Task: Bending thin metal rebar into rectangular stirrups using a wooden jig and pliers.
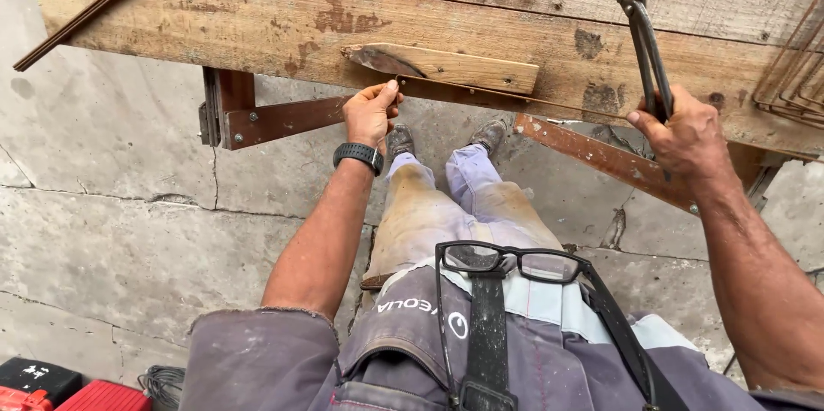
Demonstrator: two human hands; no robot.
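My left hand [371, 112], with a black watch on the wrist, pinches the end of a thin rusty steel rod [481, 93] that runs along the near edge of a worn wooden bench [283, 25]. A small wooden block [442, 68] is fixed on the bench just above the rod. My right hand [687, 136] grips a metal bending tool [645, 42] with a looped head, held upright over the bench's right part.
Bent wire stirrups [794, 76] lie at the bench's right end, and a long thin rod [94, 8] lies across the top left. Rusty steel brackets [275, 119] hold the bench. Concrete floor [112, 214] below; red and black cases [51, 389] and a wire coil [161, 381] at bottom left.
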